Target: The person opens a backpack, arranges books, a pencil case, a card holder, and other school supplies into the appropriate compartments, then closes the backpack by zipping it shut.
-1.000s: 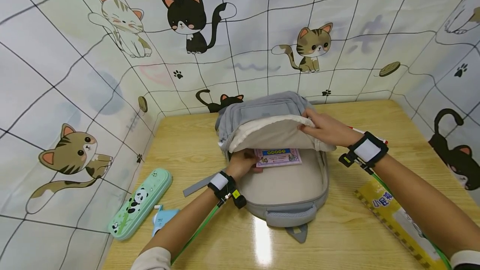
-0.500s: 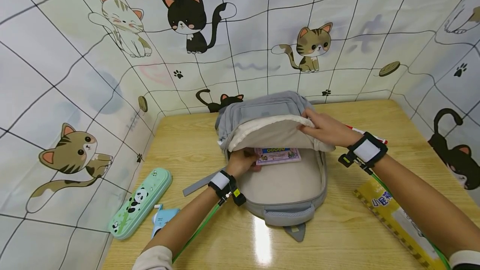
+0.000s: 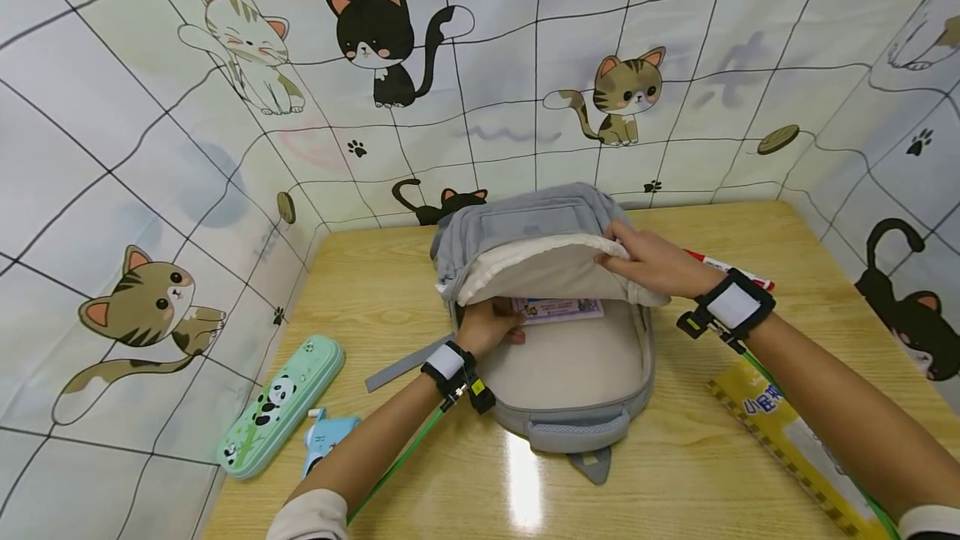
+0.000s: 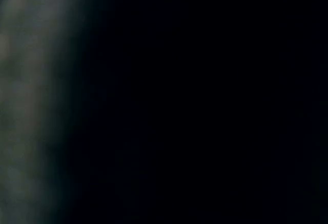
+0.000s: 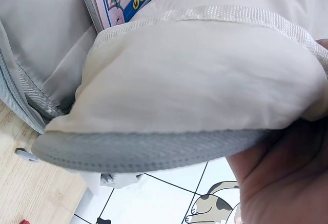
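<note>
A grey backpack (image 3: 562, 390) lies unzipped on the table, its pale lining showing. My right hand (image 3: 663, 261) pinches the edge of its lifted front flap (image 3: 543, 261), thumb below and fingers above. Inside the opening, my left hand (image 3: 486, 327) grips the left end of a pink booklet (image 3: 566, 310) with a blue title band. The booklet's far part is hidden under the flap. From the right wrist view, a corner of the booklet (image 5: 115, 1) shows past the flap's inner edge. The left wrist view is nearly all dark.
A green panda pencil case (image 3: 281, 407) and a light blue gadget with a small crank (image 3: 327, 440) lie at the left. On the right are a yellow booklet (image 3: 780, 432), partly under the forearm, and a red-and-white pen (image 3: 738, 272). Cat-print cloth (image 3: 495, 65) stands behind.
The pink booklet slides deeper under the flap, so less of it shows, and my left hand moves slightly inward with it. My right hand keeps holding the flap up.
</note>
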`<state>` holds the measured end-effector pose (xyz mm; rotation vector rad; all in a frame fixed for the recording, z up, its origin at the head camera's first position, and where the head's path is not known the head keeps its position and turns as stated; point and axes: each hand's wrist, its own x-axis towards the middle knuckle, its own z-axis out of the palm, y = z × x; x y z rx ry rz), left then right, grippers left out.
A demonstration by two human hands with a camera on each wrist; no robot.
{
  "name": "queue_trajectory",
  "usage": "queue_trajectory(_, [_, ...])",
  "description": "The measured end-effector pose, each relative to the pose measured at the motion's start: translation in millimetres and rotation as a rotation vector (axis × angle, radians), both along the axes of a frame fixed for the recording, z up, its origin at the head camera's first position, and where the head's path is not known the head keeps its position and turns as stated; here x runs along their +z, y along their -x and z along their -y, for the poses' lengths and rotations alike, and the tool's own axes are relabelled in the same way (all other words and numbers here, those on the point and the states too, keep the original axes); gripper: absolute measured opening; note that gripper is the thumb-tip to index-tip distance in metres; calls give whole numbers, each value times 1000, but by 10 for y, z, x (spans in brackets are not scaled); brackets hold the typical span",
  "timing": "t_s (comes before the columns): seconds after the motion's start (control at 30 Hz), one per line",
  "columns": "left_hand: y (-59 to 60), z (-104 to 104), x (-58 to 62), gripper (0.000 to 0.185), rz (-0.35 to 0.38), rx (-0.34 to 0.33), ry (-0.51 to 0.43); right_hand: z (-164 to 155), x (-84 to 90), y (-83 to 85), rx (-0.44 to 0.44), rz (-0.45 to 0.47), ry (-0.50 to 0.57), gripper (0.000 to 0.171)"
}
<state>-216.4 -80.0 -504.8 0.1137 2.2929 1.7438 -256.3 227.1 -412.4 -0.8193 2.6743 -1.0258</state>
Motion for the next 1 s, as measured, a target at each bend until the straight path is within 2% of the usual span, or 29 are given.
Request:
queue_trajectory(0.1, [12,14,5,29,6,-5,19,4,-6,2,-3,4,1,17])
queue_trajectory(0.2, [7,53,40,27,-7,-34,105,1,-5,2,-4,9,1,18])
queue_trajectory(0.3, [-9,120,96,27,8,-87,160,-5,-3,-1,-6,12,-2,19])
queue_trajectory(0.47, [-36,334,194,32,62,-205,176,-9,-19,1,-13,4,-2,18])
queue_trajectory(0.6, [-51,579,340,36,97,-326,219,-5,-43,-2,-12,2,8,17])
queue_trajectory(0.73, [-35,843,579,37,128,-428,250,-7,-56,-18,-19,7,9,19])
queue_trajectory(0.83, [16,1025,767,33,61,-438,326,-14,-70,-32,-26,-7,-1,20])
queue_trajectory(1.0, [122,1136,1019,23,-216,-331,565,-13,-116,-49,-21,-27,-8,18])
